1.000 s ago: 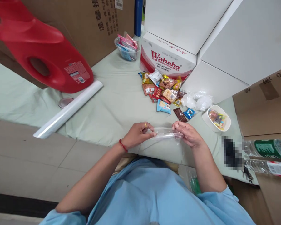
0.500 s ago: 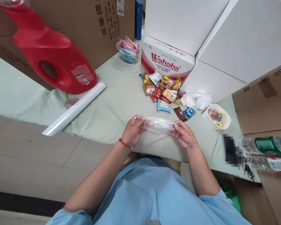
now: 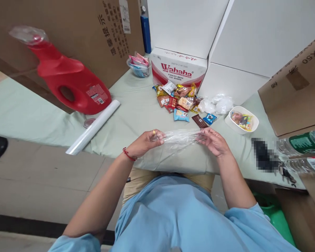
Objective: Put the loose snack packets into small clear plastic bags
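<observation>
A thin, crinkled clear plastic cover (image 3: 180, 137) is stretched between my two hands above the front of the cloth-covered table. My left hand (image 3: 148, 142), with a ring and a red bracelet, pinches its left end. The right end is gripped between the thumb and fingers of my right hand (image 3: 214, 141). Just beyond the cover lie a dark brown wrapped snack (image 3: 200, 121), a blue packet (image 3: 209, 119) and a light blue packet (image 3: 181, 115). Behind them is a heap of wrapped snacks (image 3: 177, 99).
A white bowl (image 3: 255, 122) of snacks and crumpled clear plastic (image 3: 220, 104) stand to the right. Left are a red jug (image 3: 76, 87) and a white roll (image 3: 94, 127). A tub of packets (image 3: 131, 70) and a Wahaha box (image 3: 178, 68) are behind. Bottles (image 3: 301, 166) lie far right.
My hands have moved farther apart, pulling the plastic cover wider and tauter between them. The view has shifted slightly. The snacks and containers remain in place.
</observation>
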Demonstrator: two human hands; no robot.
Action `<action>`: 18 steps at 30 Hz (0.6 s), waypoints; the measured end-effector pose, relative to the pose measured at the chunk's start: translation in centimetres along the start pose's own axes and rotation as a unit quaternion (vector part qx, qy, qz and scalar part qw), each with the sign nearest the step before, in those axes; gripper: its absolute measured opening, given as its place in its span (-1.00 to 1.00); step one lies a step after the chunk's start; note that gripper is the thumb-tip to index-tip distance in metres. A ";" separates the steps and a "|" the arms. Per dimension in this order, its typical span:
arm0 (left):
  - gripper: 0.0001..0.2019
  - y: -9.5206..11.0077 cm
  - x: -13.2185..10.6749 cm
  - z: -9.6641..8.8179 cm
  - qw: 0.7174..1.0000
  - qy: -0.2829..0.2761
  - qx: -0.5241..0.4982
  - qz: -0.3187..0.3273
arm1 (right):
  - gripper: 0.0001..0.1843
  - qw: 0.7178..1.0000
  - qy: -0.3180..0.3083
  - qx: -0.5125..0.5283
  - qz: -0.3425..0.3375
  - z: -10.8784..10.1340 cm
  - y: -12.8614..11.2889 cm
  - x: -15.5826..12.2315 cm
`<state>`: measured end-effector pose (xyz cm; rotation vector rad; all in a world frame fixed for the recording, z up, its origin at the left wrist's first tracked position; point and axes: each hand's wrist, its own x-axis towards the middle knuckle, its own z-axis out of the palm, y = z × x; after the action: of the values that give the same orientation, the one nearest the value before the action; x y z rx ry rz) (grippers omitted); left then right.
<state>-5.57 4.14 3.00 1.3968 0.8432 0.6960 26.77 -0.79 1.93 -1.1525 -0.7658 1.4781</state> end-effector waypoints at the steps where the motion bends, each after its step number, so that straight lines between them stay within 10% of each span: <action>1: -0.58 -0.2 0.0 0.3 0.998 0.009 -0.055 -0.015 | -0.54 1.000 0.009 0.017 -0.005 0.1 0.3 0.1; 11: -0.77 -2.6 1.7 0.5 0.975 0.196 -0.053 -0.091 | -0.50 0.981 -0.002 -0.193 0.009 0.4 -0.2 3.3; 18: -0.69 -2.7 6.4 -0.5 0.921 0.266 -0.248 -0.143 | -0.48 0.992 0.064 0.075 -0.076 2.9 -0.1 6.1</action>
<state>-2.70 9.52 -0.29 0.6113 1.1657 0.9956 24.28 5.46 1.38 -1.0425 -0.6285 1.2991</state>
